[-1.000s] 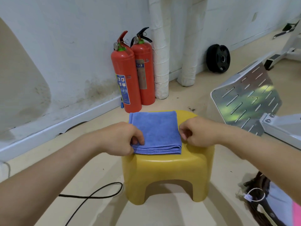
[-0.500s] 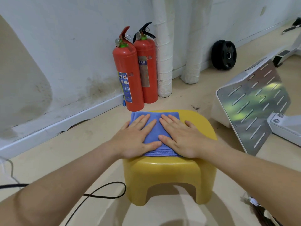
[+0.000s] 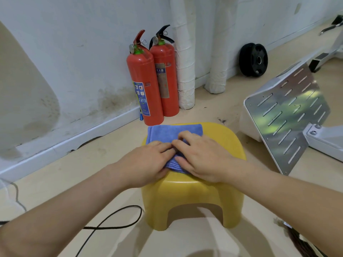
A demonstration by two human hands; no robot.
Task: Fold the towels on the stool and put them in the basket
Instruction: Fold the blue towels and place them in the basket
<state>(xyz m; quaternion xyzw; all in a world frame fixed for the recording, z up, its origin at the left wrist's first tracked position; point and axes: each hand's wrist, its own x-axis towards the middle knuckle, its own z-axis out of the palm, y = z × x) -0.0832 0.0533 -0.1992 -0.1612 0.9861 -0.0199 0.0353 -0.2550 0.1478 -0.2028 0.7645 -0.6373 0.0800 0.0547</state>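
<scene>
Well, roughly halfway. Got blue towel folded small atop yellow stool. Pressing with left hand, fingers straightish; right hand fingers bent onto it, can't tell if gripping. No basket visible.

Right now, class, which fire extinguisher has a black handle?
The right extinguisher, beside the white pipe; the left extinguisher has a red handle.

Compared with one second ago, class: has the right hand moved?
Yes: the right hand went leftward, from the bare seat of the yellow stool onto the blue towel.
</scene>
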